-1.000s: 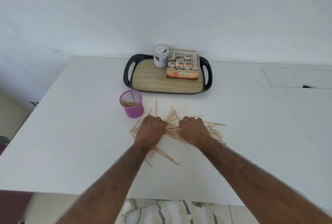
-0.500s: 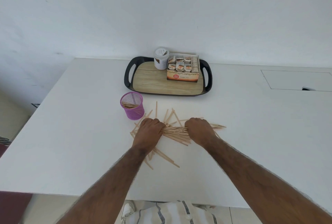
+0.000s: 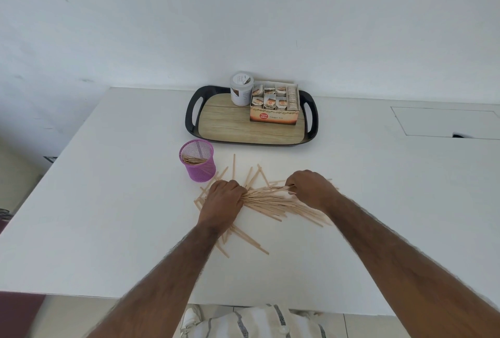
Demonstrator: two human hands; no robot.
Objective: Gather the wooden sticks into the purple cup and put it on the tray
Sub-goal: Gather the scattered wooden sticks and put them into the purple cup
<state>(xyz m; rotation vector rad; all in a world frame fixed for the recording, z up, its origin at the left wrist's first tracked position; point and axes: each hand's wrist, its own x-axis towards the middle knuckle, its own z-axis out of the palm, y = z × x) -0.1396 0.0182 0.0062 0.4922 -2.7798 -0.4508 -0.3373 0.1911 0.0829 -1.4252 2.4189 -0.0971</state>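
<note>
A heap of thin wooden sticks [image 3: 270, 199] lies on the white table [image 3: 108, 202]. My left hand [image 3: 223, 202] grips the left end of a bundle of them. My right hand [image 3: 311, 188] grips the same bundle at its right side. Loose sticks fan out behind and in front of the hands. The purple mesh cup [image 3: 197, 160] stands upright just left of the heap, with a few sticks inside. The black-rimmed tray [image 3: 230, 126] with a wood-look floor sits behind it near the wall.
On the tray's back half stand a white jar [image 3: 241, 90] and an open box of tea sachets [image 3: 274, 104]. A rectangular hatch [image 3: 443, 121] is set in the table at the far right. The table's front edge runs below my forearms.
My hands have drawn apart along the sticks, the right one moving right, and the scattered sticks between them are now pulled into a tighter bundle.
</note>
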